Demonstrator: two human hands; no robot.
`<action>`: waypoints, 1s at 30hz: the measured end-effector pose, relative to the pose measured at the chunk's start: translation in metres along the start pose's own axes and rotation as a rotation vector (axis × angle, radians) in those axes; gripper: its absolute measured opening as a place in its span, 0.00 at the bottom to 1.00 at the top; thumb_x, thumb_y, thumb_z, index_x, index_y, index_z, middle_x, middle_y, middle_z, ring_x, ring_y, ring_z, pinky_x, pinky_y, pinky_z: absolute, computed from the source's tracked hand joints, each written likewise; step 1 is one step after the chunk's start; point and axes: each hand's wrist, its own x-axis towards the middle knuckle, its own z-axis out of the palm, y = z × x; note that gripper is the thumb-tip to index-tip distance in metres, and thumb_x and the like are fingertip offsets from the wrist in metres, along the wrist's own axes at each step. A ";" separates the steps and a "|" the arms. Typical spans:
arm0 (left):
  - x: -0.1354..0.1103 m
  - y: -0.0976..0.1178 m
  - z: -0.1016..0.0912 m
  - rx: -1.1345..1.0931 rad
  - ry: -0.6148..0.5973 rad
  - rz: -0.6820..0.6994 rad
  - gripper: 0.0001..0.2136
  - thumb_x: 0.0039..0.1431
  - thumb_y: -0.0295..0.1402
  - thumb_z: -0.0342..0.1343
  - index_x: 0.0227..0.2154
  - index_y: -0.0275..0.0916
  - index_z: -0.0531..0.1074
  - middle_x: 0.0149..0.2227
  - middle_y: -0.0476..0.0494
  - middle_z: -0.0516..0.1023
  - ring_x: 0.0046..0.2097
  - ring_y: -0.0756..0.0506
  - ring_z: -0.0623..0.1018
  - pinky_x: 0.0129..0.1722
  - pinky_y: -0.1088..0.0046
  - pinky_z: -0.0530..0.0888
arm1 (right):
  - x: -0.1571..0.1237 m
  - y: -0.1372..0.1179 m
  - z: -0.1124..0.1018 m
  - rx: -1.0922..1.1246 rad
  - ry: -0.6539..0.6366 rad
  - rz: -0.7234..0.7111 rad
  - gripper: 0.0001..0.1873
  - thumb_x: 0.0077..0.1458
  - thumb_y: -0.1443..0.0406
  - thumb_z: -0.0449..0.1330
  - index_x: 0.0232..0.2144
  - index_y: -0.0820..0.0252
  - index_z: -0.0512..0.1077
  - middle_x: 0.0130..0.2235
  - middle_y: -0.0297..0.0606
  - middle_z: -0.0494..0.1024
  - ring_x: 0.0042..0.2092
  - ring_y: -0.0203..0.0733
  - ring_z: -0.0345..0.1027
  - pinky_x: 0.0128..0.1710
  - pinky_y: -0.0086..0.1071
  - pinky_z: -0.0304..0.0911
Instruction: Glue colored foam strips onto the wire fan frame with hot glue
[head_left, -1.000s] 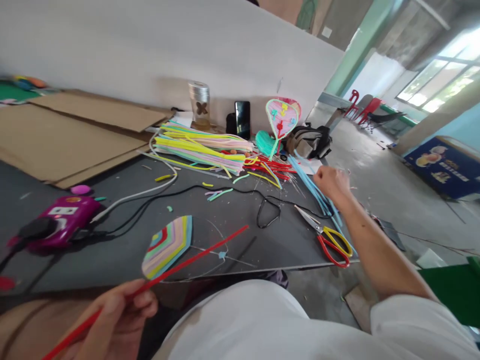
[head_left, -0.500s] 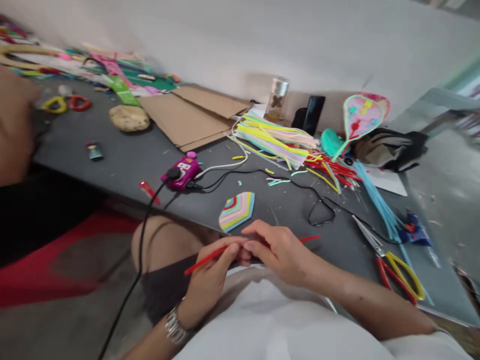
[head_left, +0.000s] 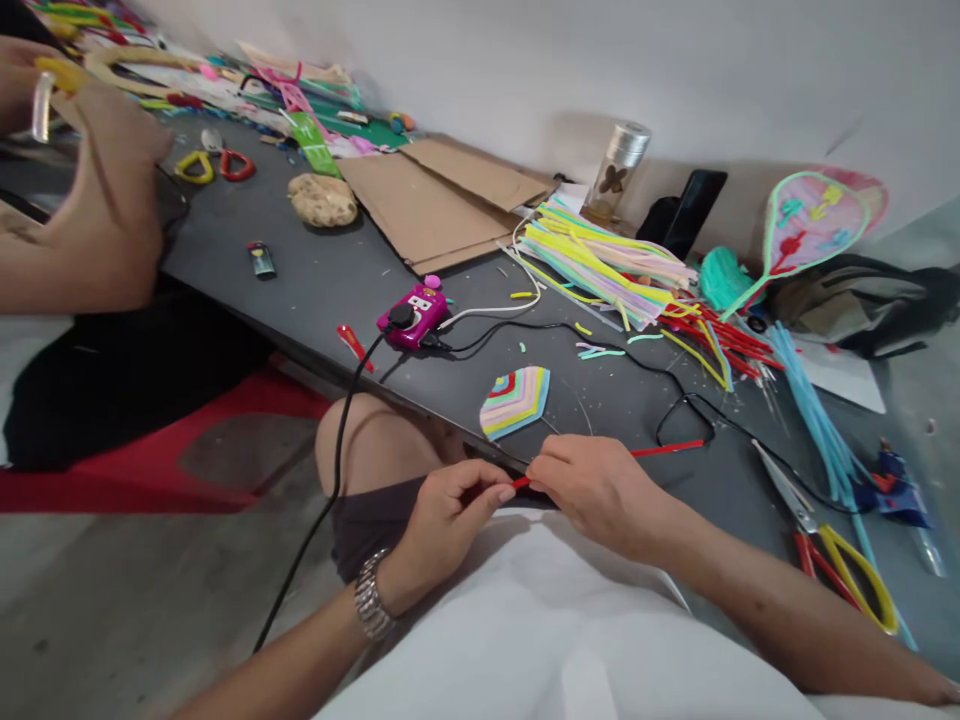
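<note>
A short length of red pipe cleaner [head_left: 520, 482] shows between my two hands at the table's front edge. My left hand [head_left: 454, 515] pinches one end of it between thumb and fingers. My right hand [head_left: 592, 490] grips the other end, its fingertips hidden from above. Just beyond my hands lies a flat striped piece [head_left: 516, 402] built of pipe cleaner rows in several colours, a thin wire beside it. Another red pipe cleaner [head_left: 679, 447] rests on the table to the right of my right hand.
Scissors [head_left: 787, 490] lie at right near blue pipe cleaners [head_left: 817, 410]. Behind are a pile of pastel pipe cleaners [head_left: 600, 265], cardboard [head_left: 450, 205] and a glass bottle [head_left: 616, 170]. A purple power strip [head_left: 415, 315] trails black cable. At left, another person's arm [head_left: 112, 200] reaches over the table.
The red pipe cleaner that stuck out past my left hand now shows only between both hands. My right hand's fingers have closed in. The view has shifted left, with the other person's arm more visible.
</note>
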 end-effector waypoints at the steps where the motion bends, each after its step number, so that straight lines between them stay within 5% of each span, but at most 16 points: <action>1: 0.001 0.001 -0.002 0.038 -0.037 0.038 0.09 0.60 0.37 0.61 0.27 0.40 0.81 0.25 0.46 0.80 0.27 0.48 0.74 0.32 0.75 0.70 | 0.001 0.003 -0.001 -0.038 -0.029 -0.036 0.12 0.62 0.74 0.55 0.29 0.58 0.72 0.30 0.33 0.74 0.28 0.35 0.60 0.27 0.32 0.46; 4: 0.002 0.002 -0.010 0.108 -0.117 0.083 0.10 0.61 0.36 0.59 0.26 0.41 0.80 0.26 0.46 0.80 0.28 0.47 0.75 0.34 0.74 0.70 | -0.002 0.020 -0.008 -0.006 -0.024 -0.086 0.13 0.62 0.74 0.53 0.29 0.58 0.71 0.29 0.32 0.74 0.28 0.35 0.60 0.27 0.32 0.47; 10: -0.001 -0.015 -0.016 0.000 -0.028 -0.146 0.13 0.59 0.42 0.61 0.26 0.38 0.77 0.23 0.48 0.75 0.25 0.50 0.70 0.26 0.76 0.66 | -0.007 0.054 0.000 0.009 0.246 0.228 0.11 0.67 0.67 0.54 0.32 0.59 0.73 0.33 0.38 0.77 0.35 0.39 0.68 0.37 0.32 0.55; 19: 0.004 -0.021 -0.003 -0.351 0.041 -0.304 0.16 0.55 0.46 0.67 0.30 0.36 0.78 0.28 0.44 0.80 0.29 0.49 0.76 0.31 0.76 0.73 | 0.007 0.049 0.041 -0.192 0.096 0.422 0.07 0.57 0.70 0.59 0.26 0.59 0.69 0.31 0.38 0.75 0.34 0.41 0.65 0.35 0.34 0.52; 24: 0.012 -0.015 -0.001 -0.537 0.153 -0.315 0.17 0.53 0.44 0.70 0.35 0.35 0.78 0.34 0.41 0.83 0.34 0.46 0.81 0.37 0.72 0.78 | 0.011 0.046 0.020 -0.099 0.359 0.427 0.09 0.55 0.70 0.57 0.24 0.56 0.65 0.28 0.34 0.73 0.31 0.38 0.64 0.32 0.32 0.52; 30: 0.045 0.019 0.022 -0.729 0.197 -0.177 0.22 0.53 0.45 0.71 0.47 0.37 0.77 0.48 0.36 0.83 0.48 0.41 0.83 0.45 0.68 0.79 | 0.014 0.033 -0.005 -0.037 0.633 0.449 0.10 0.57 0.67 0.55 0.24 0.55 0.63 0.26 0.32 0.72 0.28 0.36 0.64 0.31 0.30 0.53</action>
